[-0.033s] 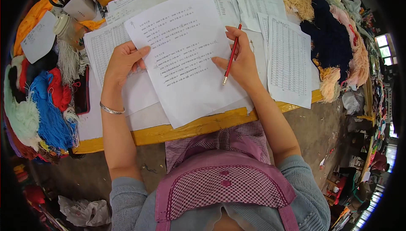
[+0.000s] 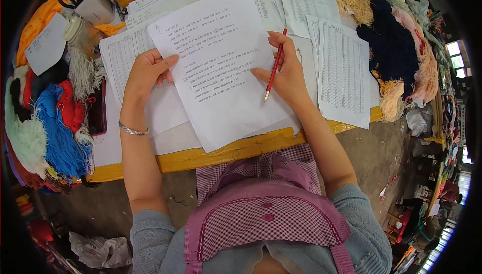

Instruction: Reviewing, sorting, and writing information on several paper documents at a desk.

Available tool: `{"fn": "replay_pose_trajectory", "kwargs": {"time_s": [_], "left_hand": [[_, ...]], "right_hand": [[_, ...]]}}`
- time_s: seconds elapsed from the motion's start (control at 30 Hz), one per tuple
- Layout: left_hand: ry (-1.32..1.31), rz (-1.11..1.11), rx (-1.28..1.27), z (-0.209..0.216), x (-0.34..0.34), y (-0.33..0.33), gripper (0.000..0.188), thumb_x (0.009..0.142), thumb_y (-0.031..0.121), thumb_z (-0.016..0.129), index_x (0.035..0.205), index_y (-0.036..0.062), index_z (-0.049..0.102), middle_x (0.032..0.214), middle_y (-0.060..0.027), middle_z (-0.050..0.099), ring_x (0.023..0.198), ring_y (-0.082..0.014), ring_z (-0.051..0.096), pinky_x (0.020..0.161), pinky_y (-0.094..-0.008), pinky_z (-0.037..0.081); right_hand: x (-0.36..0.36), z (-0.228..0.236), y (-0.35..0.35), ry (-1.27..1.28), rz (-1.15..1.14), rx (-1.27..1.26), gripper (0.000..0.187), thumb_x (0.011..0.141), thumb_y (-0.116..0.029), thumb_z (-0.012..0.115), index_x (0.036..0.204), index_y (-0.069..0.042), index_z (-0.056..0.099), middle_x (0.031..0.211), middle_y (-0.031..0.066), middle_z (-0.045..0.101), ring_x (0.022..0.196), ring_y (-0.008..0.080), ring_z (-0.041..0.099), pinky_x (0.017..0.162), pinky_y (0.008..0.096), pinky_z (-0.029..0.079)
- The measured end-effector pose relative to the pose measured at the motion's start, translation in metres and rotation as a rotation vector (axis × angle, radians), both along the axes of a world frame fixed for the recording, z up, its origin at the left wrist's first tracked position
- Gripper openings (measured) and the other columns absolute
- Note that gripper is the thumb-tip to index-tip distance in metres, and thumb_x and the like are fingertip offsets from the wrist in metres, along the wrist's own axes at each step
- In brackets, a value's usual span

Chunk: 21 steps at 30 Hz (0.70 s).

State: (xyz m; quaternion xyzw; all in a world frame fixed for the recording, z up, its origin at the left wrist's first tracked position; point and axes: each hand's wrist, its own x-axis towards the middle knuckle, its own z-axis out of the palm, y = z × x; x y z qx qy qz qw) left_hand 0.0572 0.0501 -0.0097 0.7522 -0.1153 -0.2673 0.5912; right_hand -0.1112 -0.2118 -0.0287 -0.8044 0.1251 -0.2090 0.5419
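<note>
My left hand [image 2: 145, 76] pinches the left edge of a white printed sheet [image 2: 221, 116] between thumb and fingers. Several printed lines on that sheet are struck through by hand. A red pencil [image 2: 275, 65] lies across the fingers of my right hand [image 2: 290, 81], its eraser end pointing down toward me. The right thumb rests on the sheet's right edge. The sheet is tilted and lies over other papers, with its lower corner near the yellow table edge [image 2: 226, 154].
Printed tables [image 2: 344, 73] lie to the right, beside dark blue yarn [image 2: 389, 48]. At the left are blue yarn [image 2: 57, 128], red yarn [image 2: 69, 106], a lidded jar [image 2: 80, 35] and a dark phone-like object [image 2: 98, 108]. A holder with scissors [image 2: 95, 8] stands at the far left.
</note>
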Motion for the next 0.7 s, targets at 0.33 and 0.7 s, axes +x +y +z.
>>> {"fn": "replay_pose_trajectory", "kwargs": {"time_s": [0.33, 0.7], "left_hand": [[-0.007, -0.004, -0.019, -0.002, 0.000, 0.001, 0.016, 0.087, 0.017, 0.073, 0.091, 0.0021, 0.071, 0.066, -0.0008, 0.064, 0.050, -0.0037, 0.051, 0.045, -0.0181, 0.034], [-0.015, 0.005, -0.015, 0.000, -0.001, -0.001, 0.016, 0.086, 0.018, 0.073, 0.091, 0.0026, 0.071, 0.066, -0.0006, 0.065, 0.051, -0.0039, 0.052, 0.045, -0.0183, 0.034]], "right_hand": [[0.000, 0.008, 0.006, 0.015, 0.066, 0.028, 0.081, 0.068, 0.004, 0.080, 0.137, -0.008, 0.038, 0.142, 0.0180, 0.044, 0.136, 0.0294, 0.041, 0.112, 0.0374, 0.036], [0.001, 0.006, 0.004, -0.012, 0.059, -0.026, 0.082, 0.069, 0.005, 0.080, 0.138, -0.007, 0.038, 0.142, 0.0181, 0.044, 0.137, 0.0282, 0.039, 0.113, 0.0379, 0.035]]}}
